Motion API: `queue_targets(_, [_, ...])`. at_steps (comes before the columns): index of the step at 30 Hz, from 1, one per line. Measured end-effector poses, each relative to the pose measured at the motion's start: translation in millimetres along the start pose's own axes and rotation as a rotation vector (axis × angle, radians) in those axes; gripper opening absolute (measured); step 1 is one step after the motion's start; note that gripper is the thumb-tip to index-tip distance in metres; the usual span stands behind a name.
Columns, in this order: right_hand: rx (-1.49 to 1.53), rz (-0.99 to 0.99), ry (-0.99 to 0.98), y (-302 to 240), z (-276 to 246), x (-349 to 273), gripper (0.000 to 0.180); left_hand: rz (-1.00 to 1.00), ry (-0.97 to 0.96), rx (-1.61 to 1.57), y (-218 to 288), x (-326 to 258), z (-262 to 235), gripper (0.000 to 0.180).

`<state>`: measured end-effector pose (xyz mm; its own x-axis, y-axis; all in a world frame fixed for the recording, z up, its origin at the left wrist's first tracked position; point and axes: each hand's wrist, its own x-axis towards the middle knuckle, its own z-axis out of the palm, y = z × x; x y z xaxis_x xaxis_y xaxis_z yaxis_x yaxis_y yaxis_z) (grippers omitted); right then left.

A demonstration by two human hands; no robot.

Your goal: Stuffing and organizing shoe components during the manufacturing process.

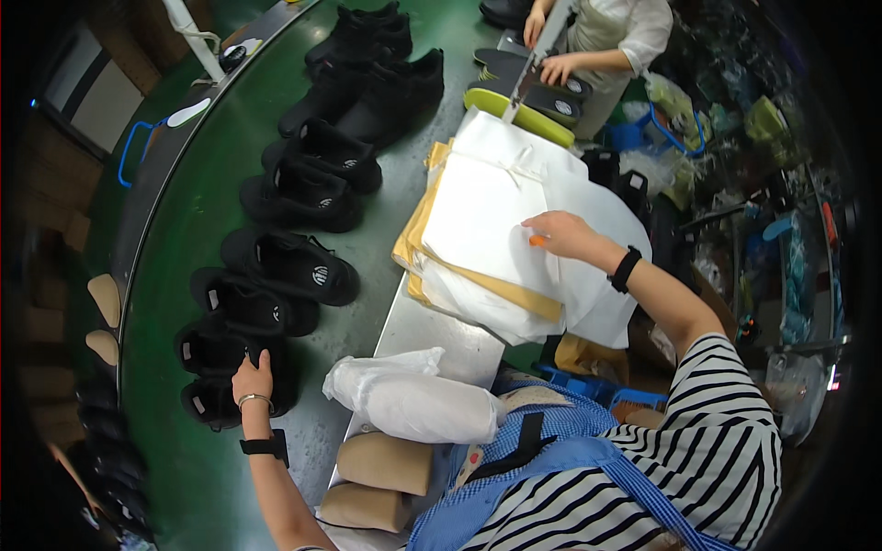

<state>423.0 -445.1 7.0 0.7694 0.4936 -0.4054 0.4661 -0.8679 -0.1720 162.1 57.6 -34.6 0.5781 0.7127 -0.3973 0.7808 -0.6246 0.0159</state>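
My left hand [253, 378] is at the near end of a row of black shoes, its fingers closed on the upper edge of one black shoe [216, 349]. Another black shoe [211, 401] lies right beside that one, partly under my wrist. On the other side, my right hand [571, 237] reaches over a stack of white paper sheets [478, 207], fingers stretched out at its surface. A small orange piece [537, 241] shows at those fingers; whether it is worn or held, I cannot tell. Yellow-brown sheets [418, 230] stick out from under the white ones.
More black shoes [317, 262] line the green conveyor belt [175, 266]. A white plastic-wrapped roll [413, 395] and tan shoe-shaped forms [381, 464] lie near my apron. Across the paper stack, a co-worker's hands [560, 69] are at dark insoles [551, 96] and a lime-green tray [524, 119].
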Motion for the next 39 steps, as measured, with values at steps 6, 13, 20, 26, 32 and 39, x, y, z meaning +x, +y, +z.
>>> queue_targets(6, [-0.122, -0.204, 0.301, -28, -110, 147, 0.026, -0.114, 0.085, 0.009, 1, -8, 4, 0.053])
queue_targets(13, [-0.162, -0.331, 0.613, -46, -145, 344, 0.040, -0.311, 0.192, -0.004, 6, -11, 28, 0.050])
queue_targets(20, [-0.210, -0.329, 0.456, -74, -109, 448, 0.026, -0.309, 0.097, 0.011, -6, 1, 34, 0.050])
queue_targets(26, [-0.314, -0.277, 0.521, -67, -131, 468, 0.018, -0.315, 0.066, -0.014, -19, 0, 38, 0.051])
queue_targets(32, [-0.352, -0.119, 0.689, -37, -136, 516, 0.027, -0.274, 0.120, 0.035, -22, -7, 43, 0.052])
queue_targets(39, [-0.128, -0.233, 0.796, -38, -128, 480, 0.048, -0.320, 0.081, 0.077, -18, -7, 47, 0.049])
